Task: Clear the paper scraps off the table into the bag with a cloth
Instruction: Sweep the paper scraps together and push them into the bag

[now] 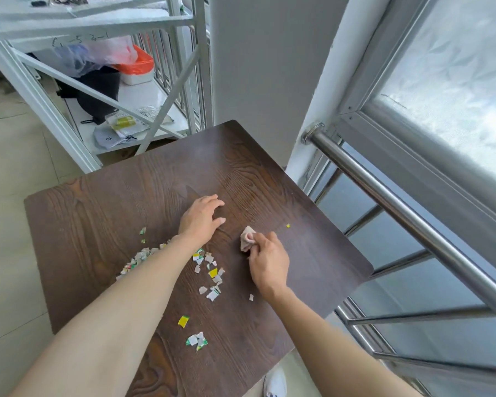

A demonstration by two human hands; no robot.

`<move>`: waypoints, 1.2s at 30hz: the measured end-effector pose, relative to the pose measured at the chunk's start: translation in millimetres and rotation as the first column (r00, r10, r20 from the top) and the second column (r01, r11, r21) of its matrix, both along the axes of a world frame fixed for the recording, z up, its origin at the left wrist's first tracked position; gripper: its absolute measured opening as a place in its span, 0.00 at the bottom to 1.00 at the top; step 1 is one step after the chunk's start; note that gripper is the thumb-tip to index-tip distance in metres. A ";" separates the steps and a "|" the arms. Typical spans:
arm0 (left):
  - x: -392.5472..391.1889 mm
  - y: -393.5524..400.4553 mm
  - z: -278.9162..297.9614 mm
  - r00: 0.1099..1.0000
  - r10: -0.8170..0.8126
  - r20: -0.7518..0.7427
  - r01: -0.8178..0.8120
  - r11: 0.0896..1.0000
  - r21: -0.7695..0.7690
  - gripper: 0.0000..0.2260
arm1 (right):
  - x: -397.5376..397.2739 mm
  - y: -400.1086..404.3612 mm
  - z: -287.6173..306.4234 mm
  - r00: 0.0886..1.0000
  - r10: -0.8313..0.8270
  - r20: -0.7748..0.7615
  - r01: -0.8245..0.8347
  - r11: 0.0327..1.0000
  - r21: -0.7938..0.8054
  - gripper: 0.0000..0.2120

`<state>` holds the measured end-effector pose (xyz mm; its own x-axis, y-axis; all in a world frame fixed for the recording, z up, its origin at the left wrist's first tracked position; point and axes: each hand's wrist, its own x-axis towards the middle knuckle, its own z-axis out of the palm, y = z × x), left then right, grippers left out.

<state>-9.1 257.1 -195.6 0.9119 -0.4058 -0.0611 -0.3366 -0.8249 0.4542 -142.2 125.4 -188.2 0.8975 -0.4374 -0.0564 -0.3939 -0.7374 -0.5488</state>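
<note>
On the dark wooden table [103,202] lie several torn paper scraps [209,270], white, green and yellow, mostly in the middle and towards the near edge. One tiny yellow scrap [288,225] sits apart on the right. My right hand [268,262] grips a small bunched pinkish cloth [247,238] pressed onto the tabletop, right of the scraps. My left hand [202,217] rests flat on the table just beyond the scraps, fingers spread, holding nothing. My left forearm covers part of the scrap pile. No bag for the scraps shows near the table.
A steel railing [407,222] and a window run along the right side of the table. A white metal rack [103,93] stands behind the table, with plastic bags [98,55] and packets on its lower shelf. Tiled floor lies to the left. A white shoe [275,382] shows below the table's near edge.
</note>
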 end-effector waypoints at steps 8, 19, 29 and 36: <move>-5.0 -4.0 0.7 0.999 0.015 -0.035 -0.015 1.000 0.008 0.20 | 0.7 3.1 25.4 0.945 0.324 0.051 -0.327 0.942 0.078 0.10; -7.7 -10.8 -7.4 0.999 0.038 -0.026 -0.037 0.999 0.040 0.19 | 24.9 -79.7 10.5 0.997 -0.074 -0.022 0.073 0.996 -0.043 0.16; -11.3 -15.2 3.3 0.997 0.050 -0.056 -0.044 0.994 0.100 0.19 | -9.0 -24.1 28.2 0.906 0.422 -0.023 -0.413 0.896 0.166 0.11; -7.7 7.7 18.4 0.995 0.008 -0.096 0.002 0.995 0.103 0.18 | -30.7 -72.9 22.4 0.998 -0.052 0.020 0.052 0.998 -0.023 0.12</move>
